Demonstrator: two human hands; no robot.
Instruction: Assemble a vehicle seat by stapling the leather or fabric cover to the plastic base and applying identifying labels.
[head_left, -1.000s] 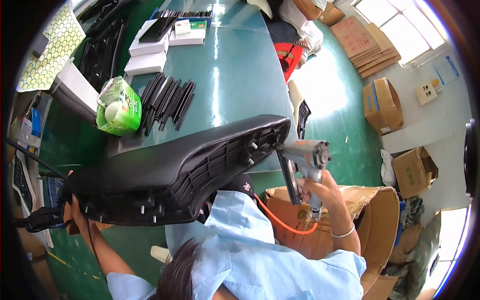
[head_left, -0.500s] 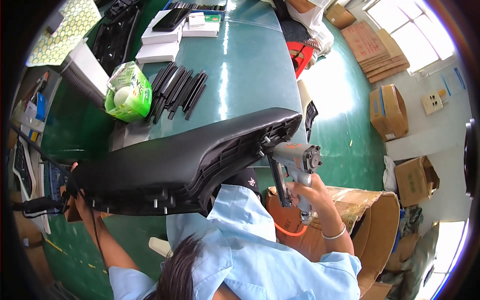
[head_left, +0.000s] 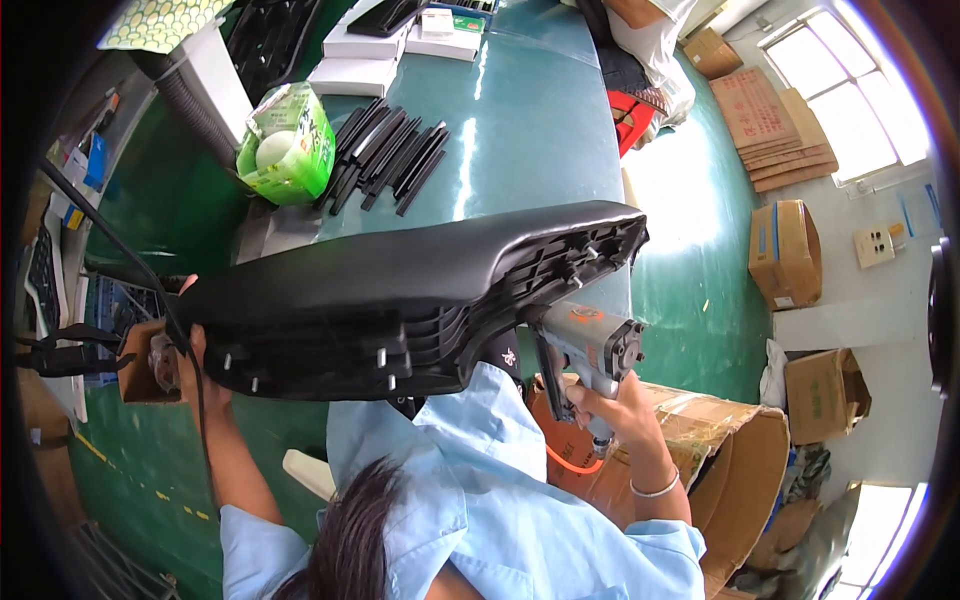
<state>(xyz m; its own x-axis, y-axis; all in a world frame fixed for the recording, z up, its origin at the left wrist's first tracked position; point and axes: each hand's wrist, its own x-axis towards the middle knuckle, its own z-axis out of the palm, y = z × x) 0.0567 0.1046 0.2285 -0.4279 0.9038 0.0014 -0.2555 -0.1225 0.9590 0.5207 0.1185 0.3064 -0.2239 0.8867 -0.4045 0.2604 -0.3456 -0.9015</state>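
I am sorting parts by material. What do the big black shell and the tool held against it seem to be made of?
The big black shell looks like moulded plastic with a matt finish: its underside shows thin ribs and small posts. The tool in the right hand seems to be grey metal with a dull sheen, though parts of it may be plastic.

A green and white wrapped package [head_left: 285, 145] stands on the green table [head_left: 530, 130] at about ten o'clock of the picture. Flat white boxes [head_left: 352, 60] lie at eleven o'clock of it, near the table's far end. On the floor at two o'clock, flattened brown cardboard sheets [head_left: 775, 130] lie stacked. A closed brown carton with a blue label [head_left: 782, 252] stands at three o'clock. Another brown carton [head_left: 825, 395] sits at four o'clock. A large open cardboard box [head_left: 720, 470] stands at five o'clock, just beside the person's right arm
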